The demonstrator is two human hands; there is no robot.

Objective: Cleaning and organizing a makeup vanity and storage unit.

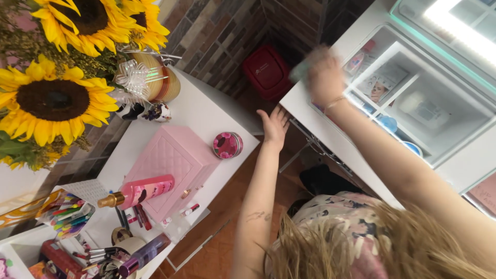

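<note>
Blur over pale teal object [300,70], just past the fingertips of right hand [325,77], above the near corner of white counter [294,103]. Looks tucked under curled fingers, yet cannot tell the grip for sure: too smeared by motion. Could slip out if held loosely at this speed, and would likely drop into the gap below the fingers, toward red bin [266,70] on the floor.

Right of those fingers, close by: glass display case [444,119], lit from within, with a pink bottle [356,59] and a printed card [382,82] under the pane. May knock or scratch the glass if the sweep carries the knuckles too far that way.

Across the gap, left hand [274,124]: open, fingers spread, holding nothing, fingertips at or just off the corner of white table [206,103]; cannot tell whether touching. Just left of the palm, round pink floral tin [227,144], near the table edge. Could get nudged off by a careless pull-back of the wrist.

Further left of those fingers, pink quilted box [170,160], with a pink spray bottle [139,191] lying on its lid. Might roll off under any jolt to the table. Well beyond, sunflowers [51,98], out of reach of either hand.
</note>
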